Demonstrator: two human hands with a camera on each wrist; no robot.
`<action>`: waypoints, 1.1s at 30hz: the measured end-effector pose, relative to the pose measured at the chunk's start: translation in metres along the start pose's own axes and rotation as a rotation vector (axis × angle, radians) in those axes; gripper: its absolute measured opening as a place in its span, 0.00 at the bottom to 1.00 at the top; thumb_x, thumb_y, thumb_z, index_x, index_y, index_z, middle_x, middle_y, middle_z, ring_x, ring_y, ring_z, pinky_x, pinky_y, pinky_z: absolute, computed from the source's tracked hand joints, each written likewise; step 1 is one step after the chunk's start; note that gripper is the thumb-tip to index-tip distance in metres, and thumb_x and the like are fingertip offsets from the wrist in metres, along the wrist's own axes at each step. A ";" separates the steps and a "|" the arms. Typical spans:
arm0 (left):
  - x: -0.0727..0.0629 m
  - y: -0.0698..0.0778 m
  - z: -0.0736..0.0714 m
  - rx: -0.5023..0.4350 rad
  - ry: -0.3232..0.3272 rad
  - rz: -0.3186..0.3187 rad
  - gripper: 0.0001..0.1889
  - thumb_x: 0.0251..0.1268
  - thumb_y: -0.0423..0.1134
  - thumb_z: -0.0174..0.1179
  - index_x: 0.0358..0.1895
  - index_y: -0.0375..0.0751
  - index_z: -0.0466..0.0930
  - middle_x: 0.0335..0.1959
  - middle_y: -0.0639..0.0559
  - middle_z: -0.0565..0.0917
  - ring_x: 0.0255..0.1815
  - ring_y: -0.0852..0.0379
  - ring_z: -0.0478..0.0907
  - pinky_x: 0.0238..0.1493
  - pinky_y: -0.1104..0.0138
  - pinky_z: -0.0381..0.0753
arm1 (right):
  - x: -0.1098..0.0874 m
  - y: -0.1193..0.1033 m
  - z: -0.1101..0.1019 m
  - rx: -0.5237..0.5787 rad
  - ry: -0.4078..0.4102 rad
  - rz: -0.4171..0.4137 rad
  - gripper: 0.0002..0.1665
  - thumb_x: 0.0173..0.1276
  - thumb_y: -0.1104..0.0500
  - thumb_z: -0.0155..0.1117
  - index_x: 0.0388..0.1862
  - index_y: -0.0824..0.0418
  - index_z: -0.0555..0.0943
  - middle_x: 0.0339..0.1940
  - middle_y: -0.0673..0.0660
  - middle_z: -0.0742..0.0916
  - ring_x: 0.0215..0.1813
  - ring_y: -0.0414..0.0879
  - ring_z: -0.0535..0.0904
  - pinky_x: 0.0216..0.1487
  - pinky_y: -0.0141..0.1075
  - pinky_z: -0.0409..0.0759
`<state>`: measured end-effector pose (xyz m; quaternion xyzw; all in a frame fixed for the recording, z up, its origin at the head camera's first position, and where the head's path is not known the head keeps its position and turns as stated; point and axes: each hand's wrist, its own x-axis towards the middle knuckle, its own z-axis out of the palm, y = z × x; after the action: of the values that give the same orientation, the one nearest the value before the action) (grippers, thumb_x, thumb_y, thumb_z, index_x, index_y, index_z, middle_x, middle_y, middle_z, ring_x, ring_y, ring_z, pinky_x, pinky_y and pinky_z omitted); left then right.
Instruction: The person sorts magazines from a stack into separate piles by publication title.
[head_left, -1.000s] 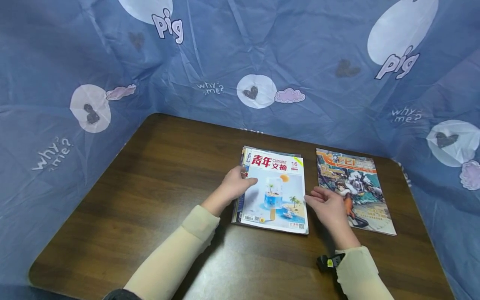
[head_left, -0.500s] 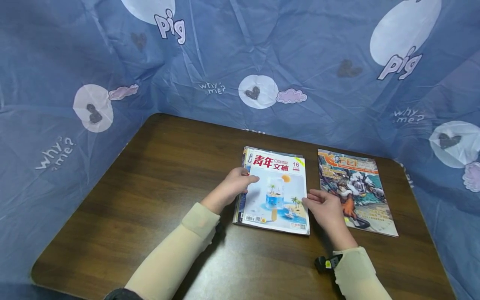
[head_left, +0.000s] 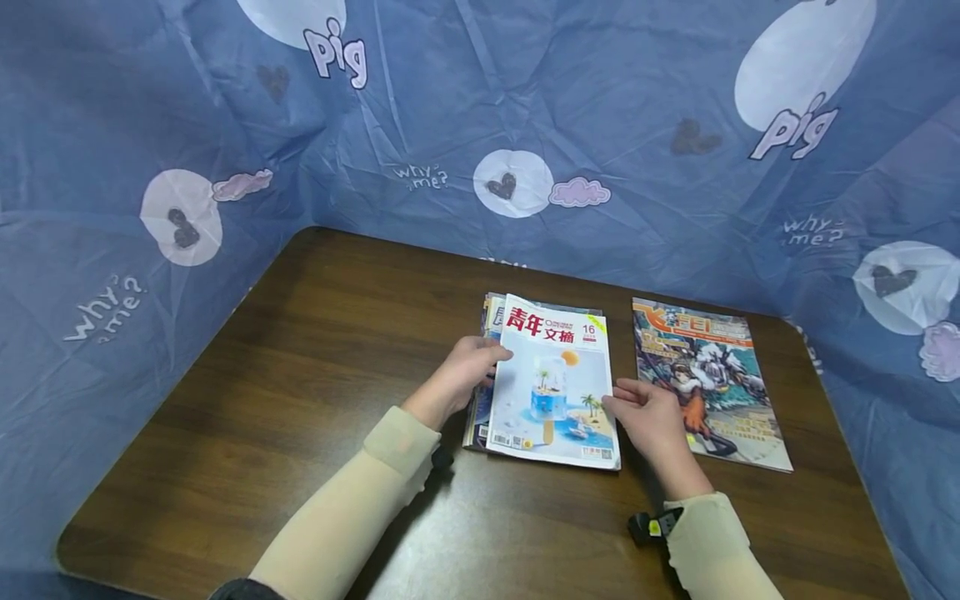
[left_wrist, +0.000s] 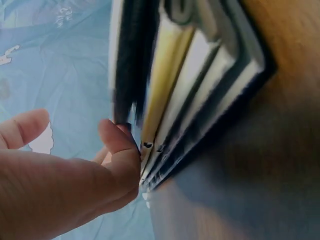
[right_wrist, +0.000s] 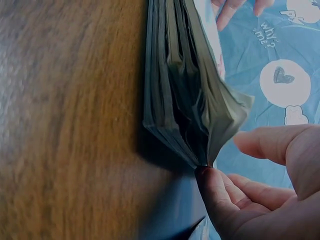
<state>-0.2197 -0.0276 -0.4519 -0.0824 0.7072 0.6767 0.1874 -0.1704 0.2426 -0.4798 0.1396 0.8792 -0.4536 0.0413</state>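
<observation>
A white-and-blue magazine (head_left: 551, 392) with red Chinese lettering lies on top of a stack of magazines (head_left: 478, 417). My left hand (head_left: 467, 371) holds its left edge, thumb over the cover and fingers at the side. In the left wrist view the left fingers (left_wrist: 117, 140) touch the top magazine's edge, which stands apart from the ones beneath. My right hand (head_left: 651, 417) grips the opposite edge between thumb and fingers. The right wrist view shows the right index fingertip (right_wrist: 205, 175) against the page edges, which fan apart.
Another magazine (head_left: 716, 383), with an orange title and illustrated figures, lies right of the stack, partly behind my right hand. The brown wooden table (head_left: 262, 400) reaches a blue printed cloth (head_left: 420, 108) at its back and sides.
The top magazine has shifted slightly right and its left side has risen, uncovering more of the stack's left side. My right hand has moved slightly left, against the edge.
</observation>
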 end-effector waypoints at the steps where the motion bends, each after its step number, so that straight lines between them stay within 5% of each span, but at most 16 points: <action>1: 0.000 -0.001 0.000 0.013 0.005 0.005 0.27 0.67 0.35 0.62 0.64 0.20 0.70 0.56 0.34 0.77 0.48 0.44 0.75 0.50 0.56 0.78 | 0.000 0.000 0.000 0.000 0.000 0.000 0.31 0.69 0.56 0.71 0.65 0.69 0.78 0.55 0.65 0.86 0.55 0.56 0.84 0.54 0.47 0.82; 10: 0.003 -0.010 0.006 0.034 -0.077 0.016 0.27 0.66 0.24 0.61 0.67 0.21 0.67 0.56 0.32 0.81 0.53 0.41 0.82 0.48 0.56 0.85 | -0.001 0.001 -0.001 0.004 0.010 -0.009 0.30 0.69 0.56 0.71 0.66 0.69 0.78 0.55 0.64 0.86 0.56 0.56 0.84 0.55 0.47 0.82; 18: 0.010 -0.015 0.011 0.173 -0.005 0.036 0.17 0.63 0.22 0.61 0.56 0.21 0.77 0.42 0.36 0.85 0.42 0.45 0.85 0.40 0.59 0.86 | 0.000 0.002 0.000 -0.007 0.011 -0.020 0.30 0.69 0.56 0.71 0.65 0.69 0.78 0.55 0.64 0.86 0.55 0.56 0.84 0.54 0.47 0.82; 25: 0.015 -0.018 0.009 0.115 0.019 -0.030 0.23 0.67 0.23 0.60 0.65 0.26 0.73 0.46 0.37 0.82 0.41 0.44 0.85 0.37 0.58 0.87 | 0.000 0.003 -0.001 -0.003 0.005 -0.023 0.31 0.68 0.55 0.72 0.65 0.69 0.78 0.54 0.64 0.86 0.54 0.55 0.84 0.53 0.46 0.83; 33: 0.016 -0.019 0.003 -0.067 -0.044 -0.032 0.22 0.68 0.23 0.59 0.65 0.31 0.75 0.44 0.39 0.86 0.38 0.45 0.87 0.36 0.57 0.87 | 0.003 0.005 -0.010 0.011 -0.041 -0.023 0.36 0.68 0.52 0.72 0.68 0.71 0.74 0.56 0.66 0.85 0.56 0.56 0.83 0.51 0.41 0.83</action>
<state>-0.2268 -0.0234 -0.4753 -0.0850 0.6783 0.6987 0.2107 -0.1719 0.2537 -0.4784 0.1204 0.8773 -0.4616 0.0532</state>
